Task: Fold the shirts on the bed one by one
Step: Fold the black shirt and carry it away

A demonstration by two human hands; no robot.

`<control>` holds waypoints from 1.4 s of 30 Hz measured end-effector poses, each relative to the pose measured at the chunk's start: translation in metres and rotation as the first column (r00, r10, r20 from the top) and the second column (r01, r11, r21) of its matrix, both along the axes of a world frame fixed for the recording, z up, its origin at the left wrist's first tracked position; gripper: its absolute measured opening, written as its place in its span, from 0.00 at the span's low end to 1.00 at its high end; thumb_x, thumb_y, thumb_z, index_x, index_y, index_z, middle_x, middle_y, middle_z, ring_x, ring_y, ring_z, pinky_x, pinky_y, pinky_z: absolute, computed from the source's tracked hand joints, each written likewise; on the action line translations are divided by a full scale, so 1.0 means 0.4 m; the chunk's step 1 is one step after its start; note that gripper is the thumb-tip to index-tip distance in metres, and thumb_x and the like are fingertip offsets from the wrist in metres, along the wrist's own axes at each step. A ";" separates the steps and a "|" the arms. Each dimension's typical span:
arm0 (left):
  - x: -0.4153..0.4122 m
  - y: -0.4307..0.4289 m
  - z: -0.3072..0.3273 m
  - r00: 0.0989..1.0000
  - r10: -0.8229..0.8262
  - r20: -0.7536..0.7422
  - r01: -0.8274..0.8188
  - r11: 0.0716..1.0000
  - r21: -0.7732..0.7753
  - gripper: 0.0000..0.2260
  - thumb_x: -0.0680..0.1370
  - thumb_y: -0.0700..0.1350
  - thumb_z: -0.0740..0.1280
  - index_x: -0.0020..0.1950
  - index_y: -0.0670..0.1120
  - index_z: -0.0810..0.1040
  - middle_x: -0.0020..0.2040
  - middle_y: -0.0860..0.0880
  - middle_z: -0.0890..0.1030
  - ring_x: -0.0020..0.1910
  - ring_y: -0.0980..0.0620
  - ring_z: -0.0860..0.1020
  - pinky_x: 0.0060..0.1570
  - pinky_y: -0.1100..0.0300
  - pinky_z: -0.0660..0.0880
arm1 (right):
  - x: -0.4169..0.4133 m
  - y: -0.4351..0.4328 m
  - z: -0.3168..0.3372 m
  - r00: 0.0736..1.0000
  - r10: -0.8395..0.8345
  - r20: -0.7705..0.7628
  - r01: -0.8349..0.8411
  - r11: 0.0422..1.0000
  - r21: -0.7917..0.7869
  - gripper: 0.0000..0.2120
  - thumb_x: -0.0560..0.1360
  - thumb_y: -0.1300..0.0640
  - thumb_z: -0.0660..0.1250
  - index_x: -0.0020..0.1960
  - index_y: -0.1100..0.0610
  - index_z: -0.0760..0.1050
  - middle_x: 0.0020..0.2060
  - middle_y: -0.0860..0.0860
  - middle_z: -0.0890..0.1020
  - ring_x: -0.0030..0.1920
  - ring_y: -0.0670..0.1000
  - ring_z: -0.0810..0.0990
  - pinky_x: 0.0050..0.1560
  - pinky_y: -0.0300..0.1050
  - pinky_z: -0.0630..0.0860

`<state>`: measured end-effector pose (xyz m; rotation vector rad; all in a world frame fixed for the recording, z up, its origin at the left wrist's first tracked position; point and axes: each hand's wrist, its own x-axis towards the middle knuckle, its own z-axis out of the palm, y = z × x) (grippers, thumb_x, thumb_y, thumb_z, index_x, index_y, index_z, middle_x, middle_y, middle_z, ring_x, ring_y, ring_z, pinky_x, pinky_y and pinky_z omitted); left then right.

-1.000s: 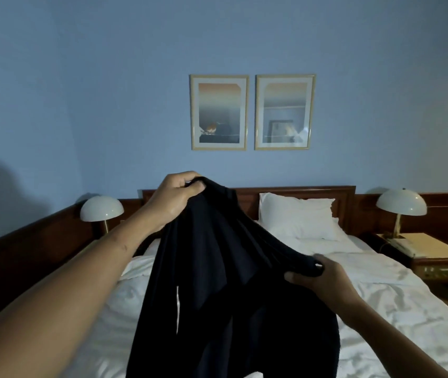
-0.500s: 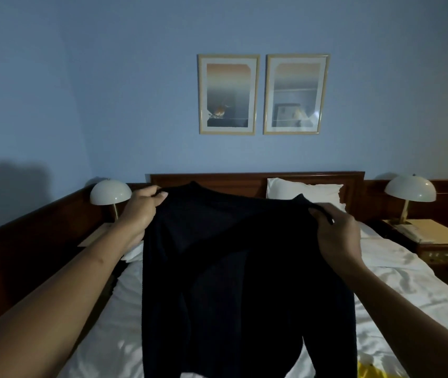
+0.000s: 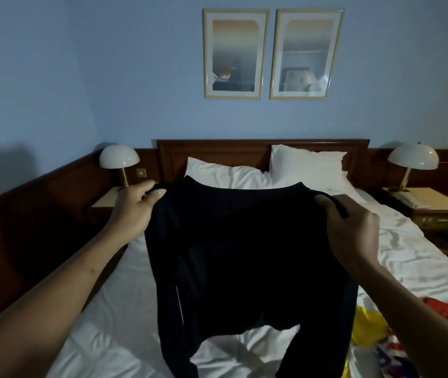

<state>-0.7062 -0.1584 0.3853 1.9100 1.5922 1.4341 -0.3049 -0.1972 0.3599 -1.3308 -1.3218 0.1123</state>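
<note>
Head view, black long-sleeved shirt (image 3: 244, 255) held up spread over white bed (image 3: 124, 317), left hand (image 3: 135, 211) and right hand (image 3: 351, 230) fingers pinching its shoulders, colourful clothes (image 3: 375, 331) heaped right, pillows (image 3: 307, 166), lamps (image 3: 119, 157), no legible writing.

Both hands are bare: the left hand (image 3: 135, 211) and the right hand (image 3: 353, 236). Behind them, the left forearm (image 3: 53, 290) and right forearm (image 3: 421, 317) show bare skin from wrist to frame edge. The left thumbnail (image 3: 160, 191) is short and plain.
</note>
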 end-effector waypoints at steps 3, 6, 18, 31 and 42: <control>0.003 -0.086 0.003 0.974 -0.070 0.216 0.091 0.992 -0.090 0.25 0.82 0.56 0.68 0.75 0.44 0.74 0.67 0.45 0.81 0.67 0.49 0.79 0.71 0.48 0.73 | -0.001 -0.089 0.021 1.000 -0.015 -0.023 0.017 0.998 0.068 0.10 0.80 0.46 0.71 0.50 0.52 0.86 0.36 0.46 0.84 0.37 0.48 0.81 0.37 0.55 0.78; -0.013 -0.154 0.030 0.957 -0.145 0.252 0.177 0.978 -0.109 0.11 0.83 0.50 0.68 0.65 0.50 0.80 0.56 0.59 0.84 0.59 0.64 0.80 0.67 0.65 0.71 | -0.006 -0.168 0.063 0.997 -0.030 -0.070 0.040 0.989 0.142 0.10 0.79 0.45 0.72 0.49 0.51 0.86 0.35 0.42 0.83 0.36 0.45 0.81 0.39 0.49 0.76; -0.095 -0.101 0.093 0.965 -0.228 -0.132 0.163 0.910 -0.383 0.14 0.80 0.55 0.71 0.57 0.47 0.81 0.55 0.53 0.81 0.54 0.60 0.78 0.65 0.57 0.68 | -0.026 -0.079 0.019 0.992 -0.075 0.104 0.086 0.991 -0.099 0.17 0.75 0.36 0.69 0.47 0.49 0.86 0.38 0.48 0.85 0.42 0.52 0.83 0.43 0.51 0.80; -0.206 0.355 -0.549 0.852 -0.158 -0.499 -0.097 0.889 -0.447 0.15 0.85 0.57 0.61 0.44 0.50 0.72 0.38 0.51 0.77 0.39 0.49 0.77 0.39 0.52 0.69 | -0.140 0.381 -0.483 0.863 0.148 0.483 0.193 0.787 -0.586 0.15 0.84 0.45 0.60 0.56 0.55 0.78 0.51 0.62 0.83 0.52 0.67 0.80 0.44 0.53 0.69; -0.181 0.712 -0.909 0.792 -0.145 -0.593 -0.216 0.842 -0.495 0.15 0.86 0.59 0.56 0.46 0.52 0.70 0.38 0.48 0.78 0.40 0.44 0.78 0.46 0.49 0.75 | -0.181 0.728 -0.789 0.830 0.090 0.551 0.344 0.695 -0.631 0.15 0.85 0.47 0.56 0.57 0.56 0.75 0.55 0.59 0.80 0.52 0.66 0.79 0.46 0.53 0.66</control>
